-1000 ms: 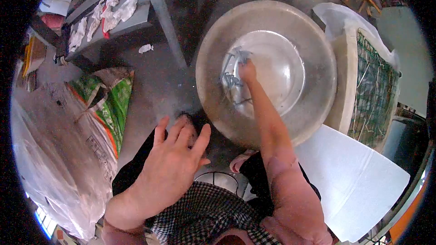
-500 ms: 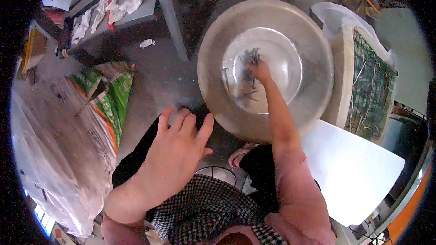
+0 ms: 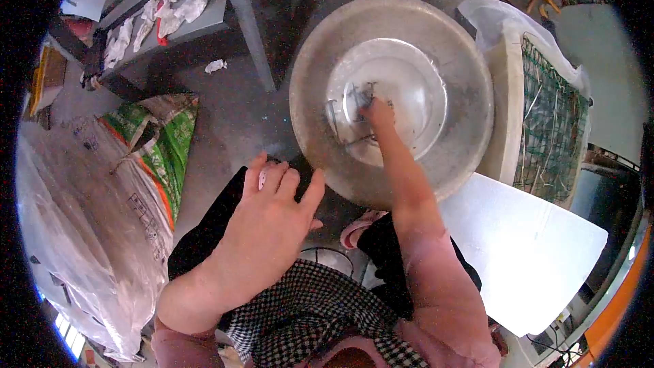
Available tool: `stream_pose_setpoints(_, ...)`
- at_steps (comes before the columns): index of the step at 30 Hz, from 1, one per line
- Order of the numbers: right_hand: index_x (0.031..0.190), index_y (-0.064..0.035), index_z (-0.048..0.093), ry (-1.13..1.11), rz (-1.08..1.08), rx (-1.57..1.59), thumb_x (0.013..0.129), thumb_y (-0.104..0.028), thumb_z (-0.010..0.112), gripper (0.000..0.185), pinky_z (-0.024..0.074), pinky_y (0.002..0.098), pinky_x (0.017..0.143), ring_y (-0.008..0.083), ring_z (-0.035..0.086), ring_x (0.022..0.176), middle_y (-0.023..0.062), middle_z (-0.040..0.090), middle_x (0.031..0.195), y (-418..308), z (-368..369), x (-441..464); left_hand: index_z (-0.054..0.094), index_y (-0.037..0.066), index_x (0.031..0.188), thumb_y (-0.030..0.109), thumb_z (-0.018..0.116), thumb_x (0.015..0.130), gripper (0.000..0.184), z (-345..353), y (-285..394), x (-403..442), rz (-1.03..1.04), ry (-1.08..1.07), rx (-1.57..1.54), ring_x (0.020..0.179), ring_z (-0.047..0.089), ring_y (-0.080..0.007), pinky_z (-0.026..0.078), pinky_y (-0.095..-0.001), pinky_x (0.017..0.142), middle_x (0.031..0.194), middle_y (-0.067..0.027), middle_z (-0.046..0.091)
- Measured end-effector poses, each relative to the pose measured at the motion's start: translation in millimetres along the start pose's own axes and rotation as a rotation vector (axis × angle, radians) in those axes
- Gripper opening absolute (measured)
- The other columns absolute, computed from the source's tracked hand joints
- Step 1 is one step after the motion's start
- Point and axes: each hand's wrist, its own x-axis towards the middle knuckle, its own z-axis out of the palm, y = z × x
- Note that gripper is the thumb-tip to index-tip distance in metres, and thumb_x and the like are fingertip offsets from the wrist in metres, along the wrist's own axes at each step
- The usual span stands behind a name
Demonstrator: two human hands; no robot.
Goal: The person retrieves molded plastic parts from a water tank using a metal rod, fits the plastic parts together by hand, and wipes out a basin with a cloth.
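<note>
A person's right hand (image 3: 380,117) is reaching into a wide basin (image 3: 471,95), its fingers hovering at slender grey pieces (image 3: 358,101) lying toward the left of the bottom; the view is not revealing whether they are gripping any. The left hand (image 3: 264,228) is hanging unburdened outside the basin, fingers loosely spread. A white panel (image 3: 521,245) is lying nearby.

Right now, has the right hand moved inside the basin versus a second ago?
Yes. Against the basin, the right hand sits slightly farther right and nearer the wearer.
</note>
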Motion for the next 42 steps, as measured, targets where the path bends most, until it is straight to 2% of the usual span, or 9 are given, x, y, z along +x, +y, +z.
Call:
stream_pose_setpoints(9, 0.093, 0.0007, 0.066, -0.092, 0.063, 0.082, 0.074, -0.045, 0.065, 0.05, 0.049, 0.0429, 0.08, 0.0363, 0.062, 0.092, 0.0209, 0.065, 0.095, 5, -4, -13, 0.048, -0.003, 0.118, 0.025, 0.061, 0.079, 0.05, -3, -3, -1, 0.004, 0.014, 0.015, 0.105, 0.049, -0.0334, 0.027, -0.0494, 0.102, 0.096, -0.0182, 0.055)
stream_pose_setpoints(11, 0.091, 0.0036, 0.065, -0.044, 0.336, 0.334, 0.074, -0.046, 0.064, 0.053, 0.0483, 0.0434, 0.081, 0.0371, 0.061, 0.095, 0.0232, 0.064, 0.095, 13, -16, -23, 0.048, -0.003, 0.119, 0.025, 0.061, 0.079, 0.05, -4, -1, -1, 0.002, 0.0, 0.02, 0.105, 0.049, -0.0337, 0.027, -0.0493, 0.102, 0.096, -0.0185, 0.055)
stream_pose_setpoints(18, 0.093, 0.0063, 0.064, 0.148, 0.513, 0.381, 0.076, -0.042, 0.063, 0.051, 0.0489, 0.0427, 0.079, 0.0391, 0.06, 0.094, 0.0254, 0.063, 0.096, 18, 23, -29, 0.047, -0.003, 0.12, 0.025, 0.06, 0.08, 0.05, -1, -3, -3, -0.01, -0.007, -0.007, 0.106, 0.048, -0.034, 0.026, -0.0494, 0.102, 0.098, -0.0187, 0.054)
stream_pose_setpoints(24, 0.098, -0.0024, 0.064, 0.01, 0.011, 0.291, 0.073, -0.035, 0.068, 0.042, 0.0491, 0.0426, 0.078, 0.0395, 0.061, 0.088, 0.0203, 0.065, 0.091, 32, 9, -15, 0.047, -0.003, 0.121, 0.024, 0.06, 0.08, 0.05, -4, -5, -3, -0.021, -0.009, -0.001, 0.106, 0.048, -0.0332, 0.026, -0.0496, 0.102, 0.098, -0.0185, 0.054)
stream_pose_setpoints(26, 0.109, -0.008, 0.06, -0.343, -0.33, -0.071, 0.074, -0.031, 0.067, 0.043, 0.0496, 0.042, 0.078, 0.0368, 0.061, 0.089, 0.0187, 0.064, 0.098, 36, 12, -13, 0.047, -0.003, 0.121, 0.024, 0.06, 0.08, 0.05, -3, -6, -5, -0.015, -0.006, 0.011, 0.106, 0.048, -0.033, 0.027, -0.0496, 0.102, 0.097, -0.0182, 0.054)
stream_pose_setpoints(29, 0.116, -0.0098, 0.056, -0.335, -0.612, -0.207, 0.075, -0.024, 0.065, 0.044, 0.0492, 0.0422, 0.079, 0.0335, 0.06, 0.095, 0.0159, 0.06, 0.11, 32, 19, -43, 0.047, -0.002, 0.121, 0.024, 0.061, 0.08, 0.05, -1, -5, -5, -0.01, 0.004, 0.012, 0.106, 0.049, -0.033, 0.027, -0.0495, 0.102, 0.097, -0.0181, 0.054)
stream_pose_setpoints(36, 0.111, -0.0065, 0.056, -0.206, -0.676, -0.195, 0.075, -0.022, 0.064, 0.04, 0.0483, 0.0432, 0.081, 0.0339, 0.057, 0.101, 0.0166, 0.054, 0.119, 29, 50, -41, 0.048, -0.002, 0.119, 0.025, 0.062, 0.079, 0.05, 3, -1, -5, -0.014, 0.028, 0.007, 0.105, 0.049, -0.0334, 0.027, -0.0493, 0.102, 0.097, -0.0181, 0.055)
stream_pose_setpoints(38, 0.105, -0.0023, 0.058, -0.188, -0.431, 0.031, 0.074, -0.027, 0.066, 0.04, 0.0481, 0.0438, 0.08, 0.0363, 0.059, 0.096, 0.021, 0.058, 0.11, 9, 12, -43, 0.048, -0.002, 0.119, 0.024, 0.061, 0.079, 0.049, 3, -3, -5, -0.005, 0.036, 0.024, 0.105, 0.05, -0.0336, 0.027, -0.0494, 0.102, 0.097, -0.0185, 0.055)
stream_pose_setpoints(42, 0.099, 0.0003, 0.06, -0.094, -0.181, 0.269, 0.072, -0.031, 0.068, 0.042, 0.0479, 0.0453, 0.078, 0.0384, 0.06, 0.089, 0.0223, 0.062, 0.098, 3, 52, 1, 0.047, -0.003, 0.119, 0.025, 0.061, 0.08, 0.049, -1, -3, -2, -0.002, 0.016, 0.045, 0.104, 0.05, -0.0337, 0.027, -0.0494, 0.101, 0.096, -0.0189, 0.055)
